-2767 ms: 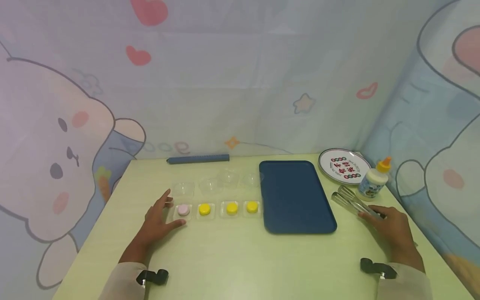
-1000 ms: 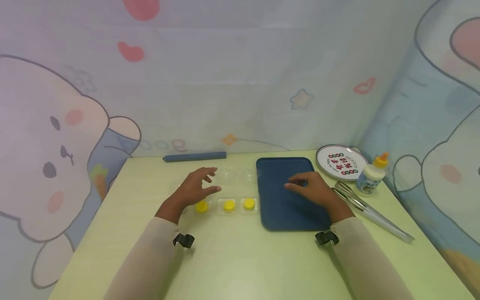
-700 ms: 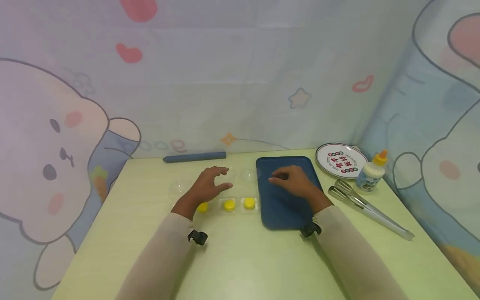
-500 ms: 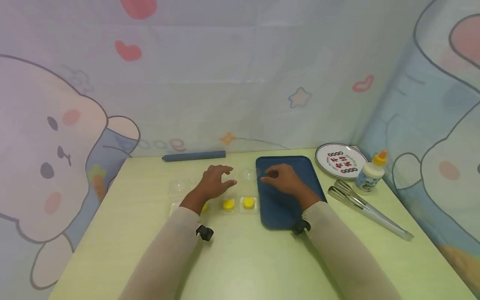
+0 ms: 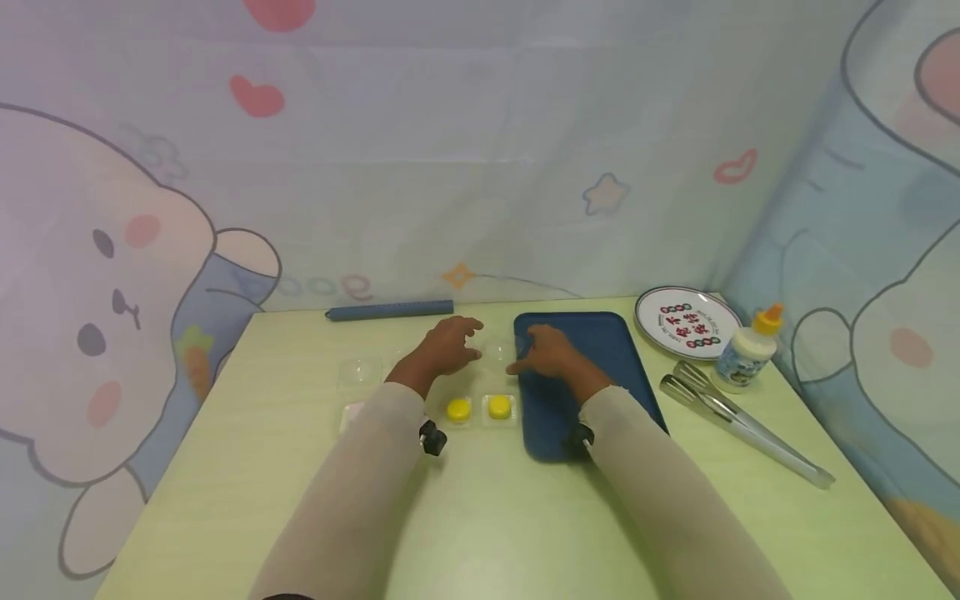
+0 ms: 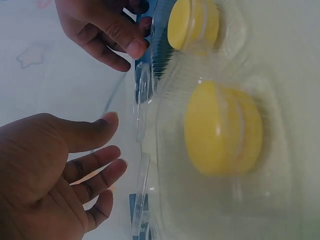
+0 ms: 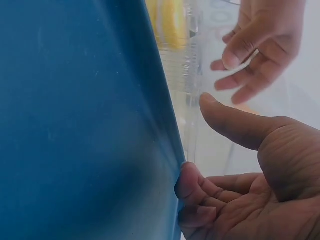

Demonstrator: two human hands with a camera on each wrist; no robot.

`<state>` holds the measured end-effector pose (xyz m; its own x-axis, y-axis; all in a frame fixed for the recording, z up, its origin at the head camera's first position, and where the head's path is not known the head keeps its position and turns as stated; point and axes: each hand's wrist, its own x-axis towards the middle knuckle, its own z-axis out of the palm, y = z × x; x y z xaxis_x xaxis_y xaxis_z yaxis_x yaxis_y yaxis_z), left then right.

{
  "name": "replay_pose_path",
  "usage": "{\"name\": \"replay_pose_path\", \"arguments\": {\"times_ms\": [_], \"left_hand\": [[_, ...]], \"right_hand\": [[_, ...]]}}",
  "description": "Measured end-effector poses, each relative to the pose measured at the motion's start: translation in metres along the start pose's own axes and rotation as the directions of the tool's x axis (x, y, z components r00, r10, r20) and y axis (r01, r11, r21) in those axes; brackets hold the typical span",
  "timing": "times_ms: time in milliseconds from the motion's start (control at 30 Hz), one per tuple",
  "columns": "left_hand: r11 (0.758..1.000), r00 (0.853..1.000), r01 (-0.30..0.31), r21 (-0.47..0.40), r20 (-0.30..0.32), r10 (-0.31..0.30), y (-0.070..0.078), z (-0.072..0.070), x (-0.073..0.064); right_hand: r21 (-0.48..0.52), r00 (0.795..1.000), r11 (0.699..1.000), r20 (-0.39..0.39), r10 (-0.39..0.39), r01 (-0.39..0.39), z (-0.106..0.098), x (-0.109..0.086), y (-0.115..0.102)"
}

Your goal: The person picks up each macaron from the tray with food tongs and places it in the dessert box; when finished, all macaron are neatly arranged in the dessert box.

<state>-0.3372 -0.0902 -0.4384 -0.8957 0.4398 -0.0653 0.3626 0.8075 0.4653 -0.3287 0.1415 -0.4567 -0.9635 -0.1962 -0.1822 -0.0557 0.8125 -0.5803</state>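
My left hand (image 5: 447, 346) hovers with fingers apart and nothing in them, at the left side of a clear plastic lid (image 5: 498, 350). My right hand (image 5: 549, 353) is at that lid's right side, over the left edge of the blue tray (image 5: 607, 342), its thumb and fingers spread. In front of the lids, a yellow macaron (image 5: 458, 409) and another yellow macaron (image 5: 499, 407) sit in clear square plastic bases. The left wrist view shows the nearer yellow macaron (image 6: 220, 130) with its pale filling line. My left sleeve hides the other macarons.
Another clear lid (image 5: 360, 372) lies at the left. A grey-blue stick (image 5: 390, 311) lies along the back edge. To the right are a printed plate (image 5: 686, 323), a glue-type bottle (image 5: 745, 354) with an orange tip, and metal tongs (image 5: 750, 429).
My right hand has left the tongs and moved left across the tray. My left hand has moved right from the pink macaron, and both hands have come together around the rightmost lid.
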Motion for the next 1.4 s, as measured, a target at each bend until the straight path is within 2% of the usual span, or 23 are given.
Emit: {"name": "replay_pose_path", "arguments": {"times_ms": [233,800,1167,1400], "left_hand": [[1.0,0.999,-0.008,0.003,0.033,0.008,0.001,0.0,0.006],[1.0,0.999,-0.016,0.0,0.037,0.016,-0.006,0.007,0.012],[0.999,0.999,-0.038,-0.002,0.036,0.038,-0.005,0.012,0.016],[0.998,0.999,-0.052,-0.03,-0.006,0.052,0.002,0.01,0.012]], "right_hand": [[-0.025,0.999,0.998,0.015,0.052,-0.052,0.005,0.007,-0.004],[-0.089,0.998,0.995,0.038,0.056,-0.053,0.01,0.016,-0.007],[-0.16,1.0,0.987,0.018,0.01,-0.007,0.01,0.017,-0.004],[-0.147,0.998,0.988,-0.03,-0.056,0.051,0.004,0.014,-0.004]]}}
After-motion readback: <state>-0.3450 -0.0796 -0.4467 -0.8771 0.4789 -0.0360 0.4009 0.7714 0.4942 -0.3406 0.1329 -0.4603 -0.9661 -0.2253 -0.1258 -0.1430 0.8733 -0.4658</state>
